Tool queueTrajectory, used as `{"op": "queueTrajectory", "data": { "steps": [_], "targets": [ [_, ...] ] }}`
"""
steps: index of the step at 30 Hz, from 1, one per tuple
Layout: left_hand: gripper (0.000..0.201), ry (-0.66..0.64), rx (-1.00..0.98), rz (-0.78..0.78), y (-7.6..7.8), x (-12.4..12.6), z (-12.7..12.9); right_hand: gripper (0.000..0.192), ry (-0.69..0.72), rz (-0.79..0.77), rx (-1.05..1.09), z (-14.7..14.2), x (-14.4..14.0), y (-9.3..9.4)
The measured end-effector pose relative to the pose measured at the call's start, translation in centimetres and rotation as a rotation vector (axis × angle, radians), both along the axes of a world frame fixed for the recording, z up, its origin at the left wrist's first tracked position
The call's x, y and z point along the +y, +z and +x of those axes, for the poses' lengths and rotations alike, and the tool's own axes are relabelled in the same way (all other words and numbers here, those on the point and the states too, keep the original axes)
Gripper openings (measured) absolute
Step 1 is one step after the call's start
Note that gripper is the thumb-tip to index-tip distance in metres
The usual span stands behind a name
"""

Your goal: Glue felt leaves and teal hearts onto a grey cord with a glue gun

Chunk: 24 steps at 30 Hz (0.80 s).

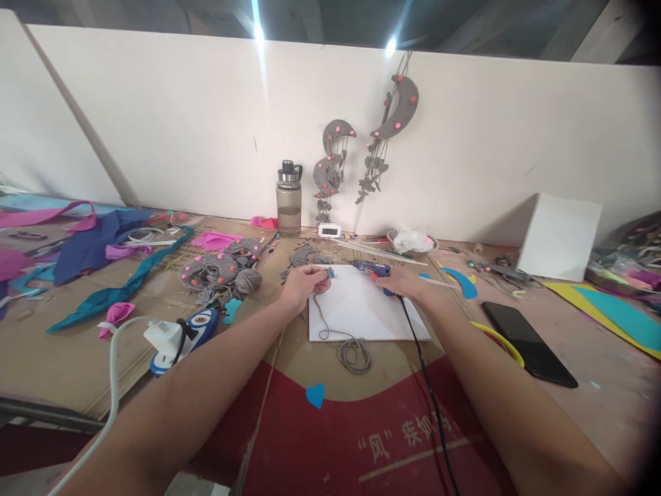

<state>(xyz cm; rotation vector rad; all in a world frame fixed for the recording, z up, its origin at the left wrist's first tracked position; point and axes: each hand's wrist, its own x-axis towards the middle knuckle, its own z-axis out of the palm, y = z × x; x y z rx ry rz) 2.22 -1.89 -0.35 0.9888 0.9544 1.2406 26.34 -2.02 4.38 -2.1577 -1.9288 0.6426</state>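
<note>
My left hand pinches a small piece on grey cord; right hand grips the glue gun. I'd keep the nozzle close, dab sparingly over the white board.

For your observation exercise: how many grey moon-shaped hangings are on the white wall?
2: one hanging behind the bottle, one hanging higher to its right. Unfinished ones may lie on the table.

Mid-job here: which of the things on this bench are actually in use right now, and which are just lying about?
In use:
left hand pinching a small grey piece
right hand gripping the blue glue gun
grey cord
white board

Lying about:
water bottle
black phone
grey yarn ball
blue heart cutout
</note>
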Motion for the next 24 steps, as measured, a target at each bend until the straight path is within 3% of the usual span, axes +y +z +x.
{"op": "queueTrajectory", "data": {
  "steps": [5, 12, 18, 21, 24],
  "targets": [
    [0.020, -0.011, -0.027, -0.021, 0.4, -0.1, -0.1, 0.013, -0.044, 0.137, 0.170, -1.5, -0.3, 0.8],
    [0.026, 0.056, -0.127, 0.011, 1.9, 0.1, -1.2, 0.023, -0.035, 0.455, 0.585, -4.9, -1.6, 1.4],
    [0.033, 0.134, -0.181, 0.017, 3.2, 0.3, -2.2, 0.029, 0.168, 0.550, 0.826, -6.6, -3.0, 1.6],
    [0.031, 0.174, -0.196, 0.016, 3.6, 0.4, -2.5, 0.028, 0.263, 0.550, 0.804, -7.0, -3.5, 1.6],
    [0.029, 0.203, -0.195, 0.012, 4.0, 0.4, -2.7, 0.027, 0.293, 0.562, 0.572, -7.0, -3.9, 1.4]
  ]
}}
